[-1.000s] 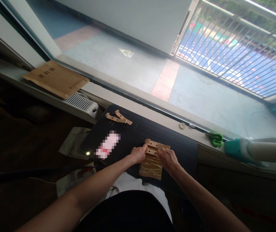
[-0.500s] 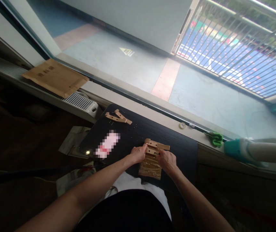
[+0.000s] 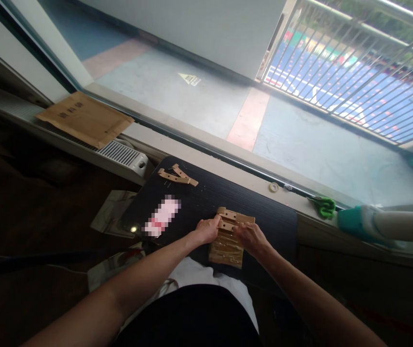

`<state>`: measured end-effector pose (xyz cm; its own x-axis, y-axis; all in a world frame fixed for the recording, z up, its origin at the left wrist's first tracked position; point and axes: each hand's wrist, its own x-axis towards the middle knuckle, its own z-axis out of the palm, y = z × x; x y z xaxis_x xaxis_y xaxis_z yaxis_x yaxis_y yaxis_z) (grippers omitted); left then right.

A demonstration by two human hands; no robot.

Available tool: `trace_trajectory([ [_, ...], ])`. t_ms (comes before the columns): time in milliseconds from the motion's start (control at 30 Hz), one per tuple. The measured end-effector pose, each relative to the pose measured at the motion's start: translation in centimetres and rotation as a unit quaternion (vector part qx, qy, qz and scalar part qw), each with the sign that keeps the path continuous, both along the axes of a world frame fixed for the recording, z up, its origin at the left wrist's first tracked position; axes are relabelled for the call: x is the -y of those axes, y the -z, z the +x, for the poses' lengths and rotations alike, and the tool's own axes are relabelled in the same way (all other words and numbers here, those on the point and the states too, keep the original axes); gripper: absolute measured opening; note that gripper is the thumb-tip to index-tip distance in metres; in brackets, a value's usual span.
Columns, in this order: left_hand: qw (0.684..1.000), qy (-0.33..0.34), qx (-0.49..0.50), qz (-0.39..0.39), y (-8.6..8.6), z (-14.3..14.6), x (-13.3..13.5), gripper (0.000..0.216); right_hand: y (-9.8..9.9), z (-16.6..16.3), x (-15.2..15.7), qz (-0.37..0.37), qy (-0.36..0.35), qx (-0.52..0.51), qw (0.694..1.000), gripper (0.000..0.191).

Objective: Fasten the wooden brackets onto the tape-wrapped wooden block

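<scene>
lying between curled left hand (image 3: pixel 208 230) and right hand (image 3: pixel 250 237), wooden strip (image 3: pixel 227 226) gripped by both

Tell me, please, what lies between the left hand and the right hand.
The head view shows a wooden strip with dark holes between the left hand and the right hand. A second strip lies just beyond.

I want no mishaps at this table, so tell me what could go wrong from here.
The near wooden strip could slip, with only the left hand and right hand seen steadying it. The loose wooden pieces, lying toward the far left corner of the table, might get knocked off by a bump.
</scene>
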<state>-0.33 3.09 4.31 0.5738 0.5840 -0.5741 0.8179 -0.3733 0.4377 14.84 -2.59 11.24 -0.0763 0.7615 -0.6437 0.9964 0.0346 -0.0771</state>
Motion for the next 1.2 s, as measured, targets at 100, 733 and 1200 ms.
trace_trajectory([
  [100, 1.000, 0.002, 0.001, -0.001, 0.0, 0.0, 0.0, 0.033, 0.6, 0.0, 0.1, -0.002, 0.005, 0.003, 1.000, 0.026],
  [733, 1.000, -0.008, 0.008, -0.001, 0.3, -0.1, 0.0, 0.031, -0.6, 0.5, 0.3, 0.005, 0.041, 0.027, 0.999, 0.025],
  [1200, 1.000, -0.008, 0.021, -0.016, 0.8, -0.2, -0.1, 0.030, 0.9, 1.0, 0.9, 0.017, 0.053, 0.025, 0.998, 0.027],
])
